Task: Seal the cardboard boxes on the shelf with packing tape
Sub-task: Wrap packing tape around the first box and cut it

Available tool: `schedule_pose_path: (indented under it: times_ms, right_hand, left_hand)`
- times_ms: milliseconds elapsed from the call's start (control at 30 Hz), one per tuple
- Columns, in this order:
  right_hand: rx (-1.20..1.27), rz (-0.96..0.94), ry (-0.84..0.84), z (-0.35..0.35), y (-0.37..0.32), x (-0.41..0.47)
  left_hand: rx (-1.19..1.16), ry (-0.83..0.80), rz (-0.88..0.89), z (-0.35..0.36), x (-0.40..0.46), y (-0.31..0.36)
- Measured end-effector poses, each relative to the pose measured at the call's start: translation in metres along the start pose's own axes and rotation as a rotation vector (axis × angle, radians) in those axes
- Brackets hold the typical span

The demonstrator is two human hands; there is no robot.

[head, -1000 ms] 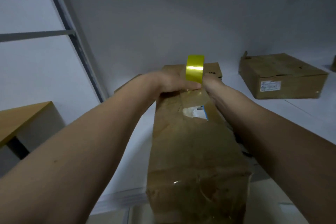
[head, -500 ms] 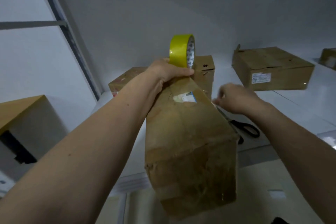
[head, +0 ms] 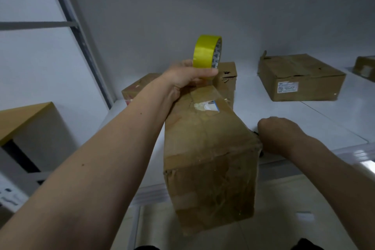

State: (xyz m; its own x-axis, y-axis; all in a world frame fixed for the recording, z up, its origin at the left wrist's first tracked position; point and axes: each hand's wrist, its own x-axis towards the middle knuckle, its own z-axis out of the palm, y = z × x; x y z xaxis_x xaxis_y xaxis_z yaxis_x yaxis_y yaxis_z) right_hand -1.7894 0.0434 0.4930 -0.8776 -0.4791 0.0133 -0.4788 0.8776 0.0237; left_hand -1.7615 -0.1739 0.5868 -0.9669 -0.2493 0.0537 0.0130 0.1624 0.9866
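A long worn cardboard box (head: 209,148) lies on the white shelf (head: 324,128), its near end sticking out over the shelf edge. My left hand (head: 186,77) grips a yellow tape roll (head: 205,53) upright above the box's far end, with tape running down onto the top seam. My right hand (head: 278,134) is low beside the box's right side, fingers curled down over black scissors (head: 255,133), of which only small dark bits show.
Behind the long box stand a small torn box (head: 227,75) and another box (head: 138,87) at the left. A flat labelled box (head: 300,79) sits at the back right, another (head: 365,66) at the far right edge. A wooden table (head: 26,115) is left of the shelf upright (head: 81,36).
My right hand left the tape roll, swung right and dropped onto the scissors beside the box. My left hand lifted the roll a little and keeps hold of it.
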Motion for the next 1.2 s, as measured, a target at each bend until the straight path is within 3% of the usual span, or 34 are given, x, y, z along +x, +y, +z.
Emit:
schedule_pose_path:
  times_ms: [167,533,633,733,833,900,1033,1200]
  right_hand:
    - [0.075,-0.064,-0.052,0.005,0.001,0.008]
    - [0.01,0.061,-0.133,-0.006,0.011,0.017]
    - [0.059,0.092,-0.071,-0.005,0.016,0.021]
    - [0.37,0.134,0.014,-0.01,0.027,0.03]
    - [0.936,0.043,0.076,-0.016,0.035,0.03]
    - [1.101,-0.037,0.097,-0.02,0.038,0.027]
    - [1.05,-0.172,0.103,-0.026,0.041,0.03]
    - [0.891,-0.274,-0.033,-0.038,0.045,0.033]
  left_hand:
    - [-0.032,-0.008,0.026,-0.002,0.0,-0.005]
    - [-0.051,-0.063,0.133,-0.004,-0.003,-0.01]
    - [-0.086,-0.082,0.17,-0.006,-0.003,-0.011]
    - [-0.029,0.006,0.189,-0.004,-0.006,-0.01]
    - [-0.009,0.061,0.222,-0.001,-0.007,-0.009]
    - [-0.066,0.069,0.226,0.002,-0.007,-0.007]
    - [-0.083,0.06,0.21,0.003,-0.009,-0.006]
    - [-0.047,0.071,0.215,0.0,-0.009,-0.007]
